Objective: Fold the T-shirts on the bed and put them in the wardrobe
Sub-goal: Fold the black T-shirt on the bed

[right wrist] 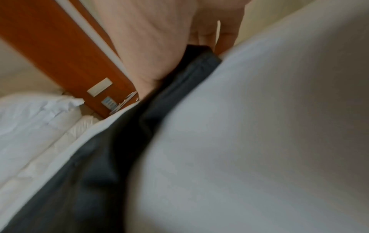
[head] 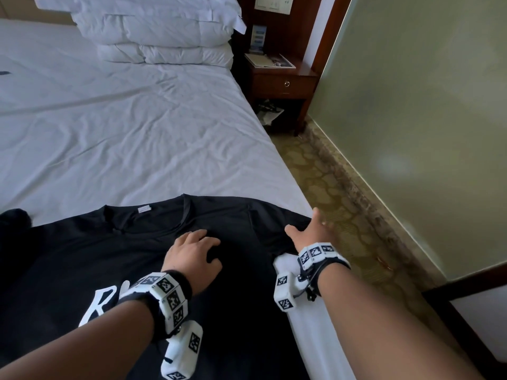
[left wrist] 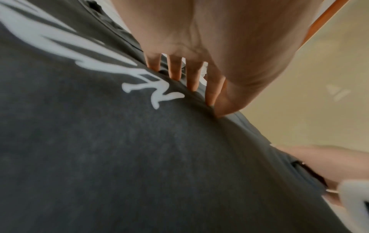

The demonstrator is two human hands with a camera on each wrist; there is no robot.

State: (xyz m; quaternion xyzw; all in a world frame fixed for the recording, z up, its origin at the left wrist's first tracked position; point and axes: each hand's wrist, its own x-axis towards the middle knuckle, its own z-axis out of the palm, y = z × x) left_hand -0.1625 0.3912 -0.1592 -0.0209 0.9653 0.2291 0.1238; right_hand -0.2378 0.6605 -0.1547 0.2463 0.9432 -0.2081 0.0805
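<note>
Both hands are down on the shirt. Left hand (head: 192,253) sits palm-down on the chest of the black T-shirt (head: 82,256), fingers spread a bit and lightly bent, tips pressing into the cloth; the left wrist view shows the fingertips (left wrist: 173,74) planted on the fabric, not gripping anything. Right hand (head: 310,231) is stretched out flat with fingers straight, lying over the sleeve (head: 277,229) right at the bed's right edge, thumb out to the side. In the right wrist view the palm (right wrist: 151,47) rests against the dark sleeve hem (right wrist: 191,69), pretty blurry, so I can't tell if any cloth is pinched.

T-shirt is lying flat, face up, on the near end of the bed (head: 123,127), collar pointing toward the headboard, white lettering (head: 104,300) on the front partly hidden by the left wrist. Its right sleeve reaches the bed's right edge. Another bit of dark cloth (head: 13,218) pokes in at the bed's left side.

Further up, wrinkled white sheet, then a folded white duvet (head: 159,31) stacked at the head end. Beyond the bed's far right corner there's a wooden nightstand (head: 282,83) with papers (head: 269,61) on top, and patterned carpet (head: 329,187) along the right side.
</note>
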